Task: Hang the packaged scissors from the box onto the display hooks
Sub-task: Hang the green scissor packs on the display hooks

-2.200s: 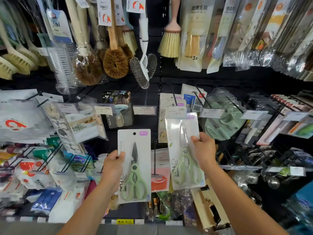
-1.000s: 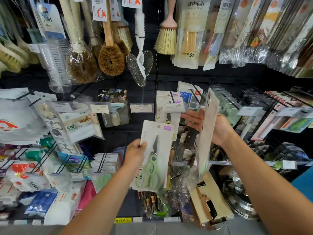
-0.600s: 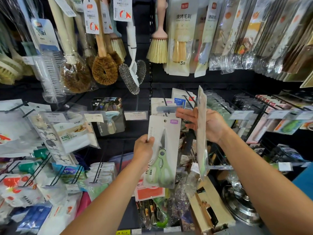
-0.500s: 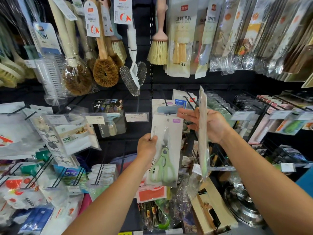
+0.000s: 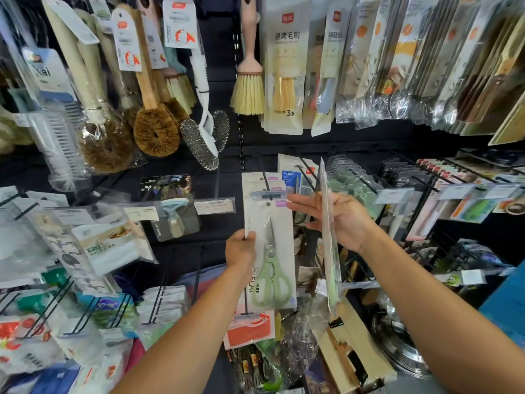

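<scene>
Since a couple of seconds ago I have lifted both packs from waist height: the one on the left now stands with its top at the hook, and the other is turned edge-on.

My left hand (image 5: 241,250) grips the left edge of the white card pack of green-handled scissors (image 5: 270,245), thumb on the face, holding it upright. Its top edge sits right at the black wire hook with the clear price tag (image 5: 268,194). I judge this to be the threading step: the hang hole shows just under the tag, so it does not seem to be on the wire yet. Next I need to raise the card slightly, line the hole up with the hook's tip and push it back.

My right hand (image 5: 345,220) keeps the second scissors pack (image 5: 329,265) clamped against the palm, while its straight fingers (image 5: 298,201) reach to the first card's top right corner to steady it.

Room is tight. The clear price holder (image 5: 214,205) stands well apart to the left, but another wire hook (image 5: 305,169) runs close on the right, and the edge-on pack could catch it. The brown cardboard box (image 5: 358,354) waits below, near my right forearm.
</scene>
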